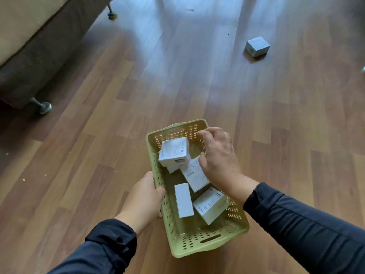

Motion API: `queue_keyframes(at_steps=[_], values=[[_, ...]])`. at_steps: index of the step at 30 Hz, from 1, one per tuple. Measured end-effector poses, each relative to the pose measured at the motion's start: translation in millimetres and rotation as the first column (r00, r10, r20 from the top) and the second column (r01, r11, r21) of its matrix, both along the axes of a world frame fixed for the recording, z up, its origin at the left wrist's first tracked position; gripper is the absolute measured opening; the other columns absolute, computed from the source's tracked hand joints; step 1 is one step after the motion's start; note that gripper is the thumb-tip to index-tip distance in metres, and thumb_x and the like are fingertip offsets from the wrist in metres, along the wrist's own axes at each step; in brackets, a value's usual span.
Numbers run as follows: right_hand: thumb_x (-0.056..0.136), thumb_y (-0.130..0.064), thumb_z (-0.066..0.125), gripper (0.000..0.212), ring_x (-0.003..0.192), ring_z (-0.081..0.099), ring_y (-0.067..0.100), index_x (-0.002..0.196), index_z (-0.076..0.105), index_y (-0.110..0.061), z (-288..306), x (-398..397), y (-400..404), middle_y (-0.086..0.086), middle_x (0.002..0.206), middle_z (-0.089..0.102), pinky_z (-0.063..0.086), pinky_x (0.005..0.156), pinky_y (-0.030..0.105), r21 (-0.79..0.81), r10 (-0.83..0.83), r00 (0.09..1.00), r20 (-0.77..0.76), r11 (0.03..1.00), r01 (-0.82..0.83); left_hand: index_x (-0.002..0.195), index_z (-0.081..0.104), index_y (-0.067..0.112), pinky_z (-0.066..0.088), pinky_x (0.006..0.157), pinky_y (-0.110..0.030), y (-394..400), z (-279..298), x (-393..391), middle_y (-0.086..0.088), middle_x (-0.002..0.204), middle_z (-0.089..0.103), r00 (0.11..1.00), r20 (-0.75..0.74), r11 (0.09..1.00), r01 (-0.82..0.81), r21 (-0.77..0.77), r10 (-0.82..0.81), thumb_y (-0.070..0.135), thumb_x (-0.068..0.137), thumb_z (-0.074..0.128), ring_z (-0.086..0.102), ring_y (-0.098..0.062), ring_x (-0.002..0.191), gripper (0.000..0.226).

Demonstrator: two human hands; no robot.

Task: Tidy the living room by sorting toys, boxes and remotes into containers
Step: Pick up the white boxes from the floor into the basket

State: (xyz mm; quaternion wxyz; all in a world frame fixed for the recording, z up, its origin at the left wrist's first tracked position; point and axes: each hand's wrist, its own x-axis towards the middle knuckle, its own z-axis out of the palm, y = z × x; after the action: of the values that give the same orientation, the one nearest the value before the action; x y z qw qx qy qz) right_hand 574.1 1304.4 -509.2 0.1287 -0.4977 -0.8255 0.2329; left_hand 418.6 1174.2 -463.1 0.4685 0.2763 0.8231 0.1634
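Note:
A green perforated plastic basket (207, 248) hangs above the wooden floor, and my left hand (143, 198) grips its left rim. Inside lie several white boxes: a cube-shaped one (173, 152) at the far end, a flat printed one (194, 177) in the middle, a plain narrow one (183, 200) and a labelled one (210, 205) nearer to me. My right hand (217, 155) hovers over the basket's right side with its fingers spread and curled, holding nothing. Another white box (257, 46) sits alone on the floor, far ahead to the right.
A brown sofa (29, 48) on metal legs (42, 106) fills the upper left. Wood-plank floor (98, 155) lies all around the basket. A small pale object (363, 69) shows at the right edge.

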Motion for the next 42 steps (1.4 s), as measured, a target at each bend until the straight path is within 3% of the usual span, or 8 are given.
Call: queue_keyframes(at_steps=[4,10,19,22,25,34,39,42], values=[[0.091,-0.001,0.047,0.057,0.134,0.039,0.016,0.145,0.042,-0.021,4,10,2,-0.008,0.151,0.033,0.041,0.109,0.033,-0.051,0.000,0.996,-0.088,0.999,-0.004,0.100,0.053,0.029,0.063,0.064,-0.050,8,9,2,-0.004,0.089,0.075,0.999,-0.027,1.000,0.021,0.018,-0.020,0.015,0.101,0.047,0.076,-0.027,0.070,0.016],[0.096,-0.004,0.049,0.062,0.141,0.038,0.013,0.151,0.034,-0.026,6,17,-1,-0.009,0.161,0.023,0.042,0.110,0.032,-0.050,-0.031,0.988,-0.153,0.998,0.023,0.101,0.057,0.024,0.063,0.062,-0.051,14,14,-1,-0.006,0.082,0.076,0.999,-0.013,0.999,-0.037,0.028,0.037,0.013,0.101,0.049,0.076,-0.027,0.067,0.014],[0.098,-0.008,0.052,0.044,0.146,0.031,0.020,0.141,0.050,-0.017,20,24,20,0.000,0.159,0.030,0.037,0.114,0.041,-0.102,-0.079,0.984,-0.160,0.993,0.064,0.101,0.058,0.021,0.063,0.064,-0.051,41,18,5,-0.008,0.090,0.075,0.999,-0.033,0.999,-0.029,0.036,0.030,0.012,0.101,0.050,0.076,-0.031,0.069,0.012],[0.098,-0.008,0.053,0.040,0.143,0.036,0.021,0.137,0.055,-0.016,23,25,24,0.002,0.156,0.036,0.041,0.111,0.038,-0.118,-0.119,0.979,-0.167,0.988,0.100,0.101,0.057,0.022,0.063,0.064,-0.050,48,23,8,-0.008,0.092,0.074,0.999,-0.042,0.999,-0.012,0.036,0.014,0.013,0.101,0.048,0.076,-0.031,0.069,0.013],[0.098,-0.008,0.052,0.036,0.135,0.043,0.019,0.133,0.058,-0.015,32,22,20,0.000,0.153,0.040,0.040,0.096,0.021,-0.148,-0.136,0.980,-0.146,0.982,0.114,0.100,0.057,0.025,0.064,0.065,-0.049,51,28,1,-0.006,0.092,0.075,0.997,-0.071,0.999,0.028,0.034,-0.025,0.015,0.102,0.048,0.076,-0.029,0.069,0.014],[0.098,-0.011,0.050,0.037,0.115,0.057,0.019,0.134,0.056,-0.017,55,-30,-8,-0.003,0.146,0.046,0.041,0.077,0.016,-0.062,-0.069,0.997,0.018,0.996,0.070,0.103,0.058,0.018,0.063,0.062,-0.051,25,29,-58,-0.010,0.092,0.073,0.987,-0.143,0.994,0.087,0.073,-0.076,0.019,0.097,0.049,0.074,-0.031,0.071,0.010],[0.097,-0.015,0.055,0.030,0.121,0.050,0.017,0.126,0.059,-0.021,98,-53,-33,-0.005,0.148,0.041,0.050,0.079,0.022,-0.100,-0.161,0.986,-0.036,0.983,0.157,0.091,0.060,0.028,0.062,0.065,-0.049,10,83,-84,0.000,0.078,0.074,0.961,-0.237,0.979,0.174,0.108,-0.145,0.026,0.089,0.047,0.073,-0.026,0.068,0.013],[0.097,-0.011,0.055,0.032,0.121,0.046,0.010,0.128,0.060,-0.019,146,-59,-39,-0.006,0.147,0.042,0.044,0.078,0.011,-0.106,-0.212,0.975,-0.070,0.973,0.204,0.089,0.059,0.030,0.061,0.067,-0.048,6,128,-92,0.003,0.075,0.073,0.937,-0.312,0.971,0.204,0.128,-0.155,0.029,0.090,0.048,0.072,-0.024,0.066,0.012]])
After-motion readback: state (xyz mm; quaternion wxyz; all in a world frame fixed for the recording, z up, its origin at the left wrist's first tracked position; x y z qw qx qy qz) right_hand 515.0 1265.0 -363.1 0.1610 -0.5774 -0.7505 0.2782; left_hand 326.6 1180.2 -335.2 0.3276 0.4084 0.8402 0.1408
